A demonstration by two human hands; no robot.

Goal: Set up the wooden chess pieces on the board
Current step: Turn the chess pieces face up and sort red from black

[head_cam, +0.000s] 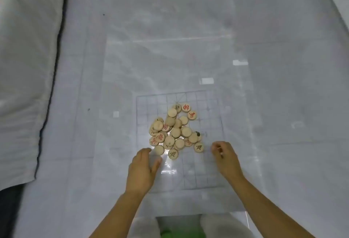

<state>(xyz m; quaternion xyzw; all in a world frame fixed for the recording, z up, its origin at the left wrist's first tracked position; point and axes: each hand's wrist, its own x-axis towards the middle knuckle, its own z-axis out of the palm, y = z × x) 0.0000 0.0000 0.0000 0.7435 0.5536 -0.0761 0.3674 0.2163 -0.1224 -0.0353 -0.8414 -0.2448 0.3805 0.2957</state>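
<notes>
Both bare forearms reach forward from the lower edge, well apart. The left hand is palm down, fingers straight and close together, thumb spread out to the right. The right hand shows its back, fingers curled under; whether they hold anything cannot be told.

Chinese characters stand on the wooden chess pieces heaped on the board. Toward the board's far edge one red piece reads 帥. Toward its near edge two black pieces read 卒. The other characters are too blurred to read.
</notes>
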